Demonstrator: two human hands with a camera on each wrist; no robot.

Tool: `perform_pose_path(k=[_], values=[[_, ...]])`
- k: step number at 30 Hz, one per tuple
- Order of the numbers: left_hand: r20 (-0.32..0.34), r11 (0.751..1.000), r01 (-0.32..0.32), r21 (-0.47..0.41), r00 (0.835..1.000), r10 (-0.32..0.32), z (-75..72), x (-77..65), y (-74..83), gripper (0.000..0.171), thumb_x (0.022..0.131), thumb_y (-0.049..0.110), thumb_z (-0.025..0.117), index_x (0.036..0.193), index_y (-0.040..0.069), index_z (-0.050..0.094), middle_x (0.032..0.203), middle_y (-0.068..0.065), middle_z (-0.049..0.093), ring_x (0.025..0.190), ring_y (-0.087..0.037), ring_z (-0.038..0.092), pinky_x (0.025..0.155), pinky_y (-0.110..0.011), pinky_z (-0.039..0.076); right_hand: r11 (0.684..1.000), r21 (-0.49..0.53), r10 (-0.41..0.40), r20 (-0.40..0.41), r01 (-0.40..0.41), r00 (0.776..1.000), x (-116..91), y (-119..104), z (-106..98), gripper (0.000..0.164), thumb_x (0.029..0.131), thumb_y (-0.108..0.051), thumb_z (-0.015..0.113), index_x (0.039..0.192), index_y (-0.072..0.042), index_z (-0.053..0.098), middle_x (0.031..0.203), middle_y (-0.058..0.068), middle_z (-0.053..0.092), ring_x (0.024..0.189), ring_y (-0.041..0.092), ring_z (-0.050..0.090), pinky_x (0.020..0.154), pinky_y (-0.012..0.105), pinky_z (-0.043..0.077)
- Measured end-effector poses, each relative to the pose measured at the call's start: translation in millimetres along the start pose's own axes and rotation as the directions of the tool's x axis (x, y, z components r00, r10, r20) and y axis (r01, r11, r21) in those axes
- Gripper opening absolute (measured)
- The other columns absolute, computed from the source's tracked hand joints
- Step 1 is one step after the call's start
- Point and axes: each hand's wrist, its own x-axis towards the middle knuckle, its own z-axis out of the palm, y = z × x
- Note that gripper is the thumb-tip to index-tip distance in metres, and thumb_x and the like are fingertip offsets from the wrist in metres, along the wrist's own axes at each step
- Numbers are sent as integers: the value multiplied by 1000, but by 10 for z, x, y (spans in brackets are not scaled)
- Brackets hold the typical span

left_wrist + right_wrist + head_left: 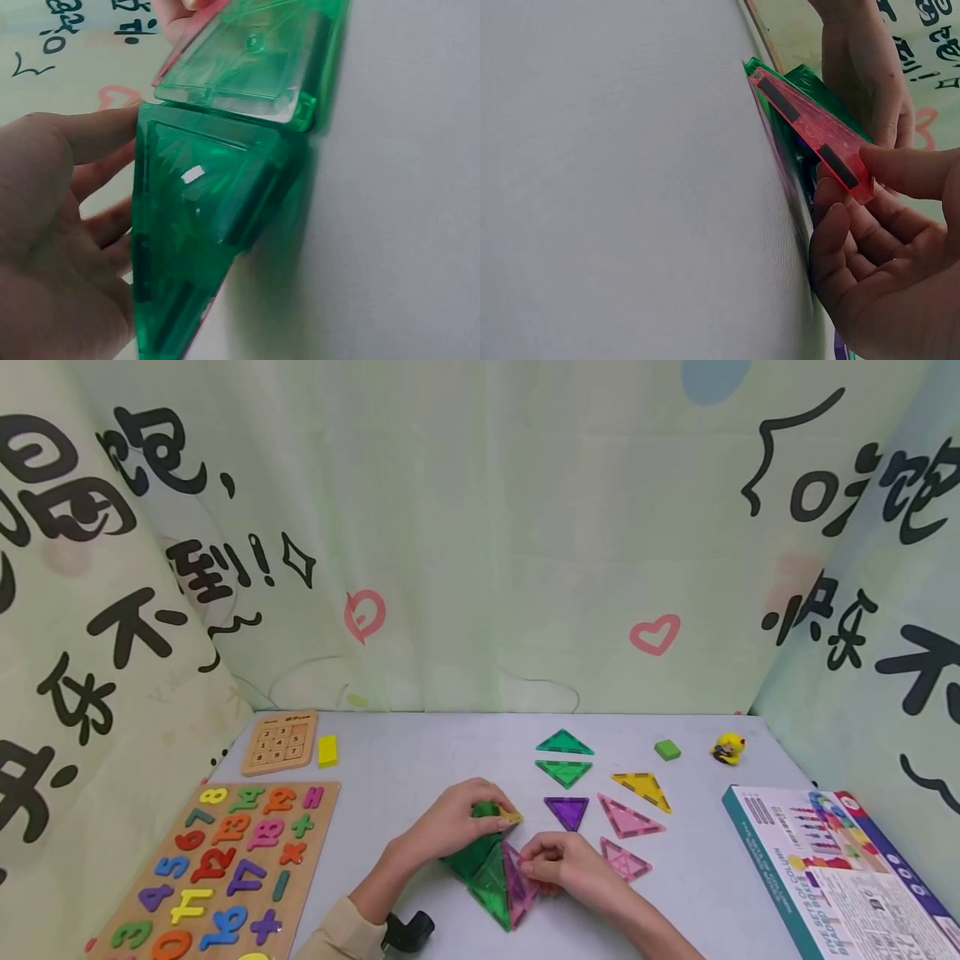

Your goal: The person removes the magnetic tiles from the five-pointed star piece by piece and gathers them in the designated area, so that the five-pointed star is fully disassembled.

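My left hand (pixel 459 820) grips a raised group of translucent magnetic tiles from its left and far side. In the left wrist view, its thumb lies along the edge of a dark green triangular tile (pixel 196 199), with other fingers partly hidden behind it. A second green tile (pixel 240 60) adjoins that one. Beside the left fingertips a small yellow piece (pixel 512 816) shows. With thumb and curled fingers, my right hand (pixel 572 865) pinches a pink triangular tile (pixel 814 124) whose edge has dark magnet strips. This pink tile lies against the group's right side.
Loose tiles lie beyond the hands: two green triangles (pixel 564 772), a purple one (pixel 567 812), a yellow one (pixel 643 791) and two pink ones (pixel 628 818). A number board (pixel 325 803) stands left, a printed box (pixel 847 877) right. Farther back are a green block (pixel 667 750) and yellow toy (pixel 727 748).
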Motion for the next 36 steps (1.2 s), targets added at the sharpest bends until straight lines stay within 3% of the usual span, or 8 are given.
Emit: perform_pose_path(k=[4,8,16,22,29,33,36], values=[[-10,992,107,70,994,-106,2,-6,-6,45,92,43,68,131,21,64,149,-6,49,139,-31,45,111,-57,40,1000,1,-3,-7,3,1000,21,-20,28,26,93,-25,69,103,-2,68,77,-4,63,69,12,52,62,26,46],[14,981,169,96,985,-171,7,-5,-17,53,90,51,67,132,19,64,152,-8,48,142,-33,43,113,-58,38,1000,2,6,-24,-6,1000,43,-22,42,27,93,-28,67,103,-2,68,80,-4,60,72,13,50,63,26,44],[-23,982,140,127,990,-138,-2,1,-26,46,86,45,72,121,15,71,134,-5,64,130,-27,56,108,-51,44,1000,1,-14,-27,14,1000,78,-18,78,24,91,-22,68,101,-1,68,82,-3,61,71,10,50,62,23,44],[-10,978,147,148,989,-148,-11,-16,-7,45,87,42,71,124,15,69,134,-6,63,129,-28,55,108,-51,44,1000,12,-16,-31,16,999,82,-17,101,23,90,-20,68,100,0,69,83,-2,64,73,10,50,64,23,44],[61,977,171,130,982,-180,1,-29,14,56,87,52,70,132,19,63,144,-7,56,136,-30,49,111,-55,41,998,59,-15,-44,18,999,83,-25,130,21,91,-18,68,100,1,68,94,1,64,91,15,50,73,25,45],[79,976,174,135,980,-185,2,-26,11,56,86,53,70,132,21,63,144,-8,54,133,-28,50,108,-55,44,999,35,-25,-69,27,997,82,-25,151,20,91,-19,68,98,-1,69,122,14,65,116,29,55,88,32,50],[90,976,172,132,979,-185,-3,-23,6,60,85,53,72,136,23,60,147,-8,51,136,-29,48,108,-56,43,999,20,-36,-86,38,996,81,-22,162,19,92,-19,68,97,-2,69,145,25,51,138,46,43,102,43,49]])
